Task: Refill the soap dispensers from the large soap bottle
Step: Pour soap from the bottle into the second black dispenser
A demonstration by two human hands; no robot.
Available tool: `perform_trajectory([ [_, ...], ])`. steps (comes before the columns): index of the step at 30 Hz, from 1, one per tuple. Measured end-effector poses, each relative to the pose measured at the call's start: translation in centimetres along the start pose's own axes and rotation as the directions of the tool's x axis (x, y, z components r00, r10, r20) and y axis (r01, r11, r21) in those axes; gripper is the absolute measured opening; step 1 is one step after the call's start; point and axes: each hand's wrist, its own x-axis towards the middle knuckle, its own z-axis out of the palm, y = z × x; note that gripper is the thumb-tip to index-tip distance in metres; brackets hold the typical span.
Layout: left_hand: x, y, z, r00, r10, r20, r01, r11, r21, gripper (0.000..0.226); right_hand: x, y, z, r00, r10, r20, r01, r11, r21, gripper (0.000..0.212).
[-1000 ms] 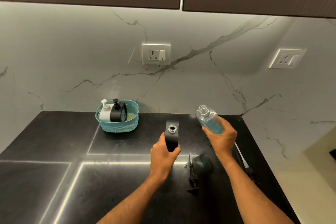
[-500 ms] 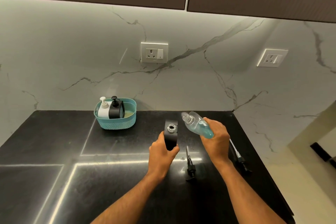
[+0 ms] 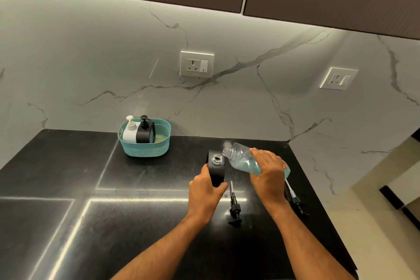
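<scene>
Both hands busy: left hand (image 3: pixel 208 191) grips square black dispenser (image 3: pixel 216 167), right hand (image 3: pixel 268 171) has tipped clear blue-soap bottle (image 3: pixel 244 161) further, pour imminent.

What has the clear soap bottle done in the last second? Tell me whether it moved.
Yes. The clear soap bottle in the right hand has tipped from nearly upright to almost lying over, its mouth swinging left towards the open black dispenser, which stands on the countertop.

On the dark stone countertop (image 3: pixel 136 223), my left hand (image 3: pixel 205 193) grips the black square dispenser (image 3: pixel 216 169), just left of the clear soap bottle (image 3: pixel 246 161) tilted in my right hand (image 3: pixel 268 174). Two black pump heads (image 3: pixel 234 206) (image 3: pixel 295 200) lie nearer, either side of my right wrist. Far left sits a teal woven basket (image 3: pixel 145 150) holding a white pump bottle (image 3: pixel 130 133) left of a black pump bottle (image 3: pixel 144 130).
</scene>
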Motion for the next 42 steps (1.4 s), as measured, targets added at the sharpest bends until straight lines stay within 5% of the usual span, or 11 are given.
perform_trajectory([
  [42, -0.27, 0.12, -0.39, 1.000, 0.018, 0.000, -0.018, 0.999, 0.049, 0.051, 0.81, -0.50, -0.09, 0.992, -0.080, 0.096, 0.091, 0.989, -0.116, 0.070],
])
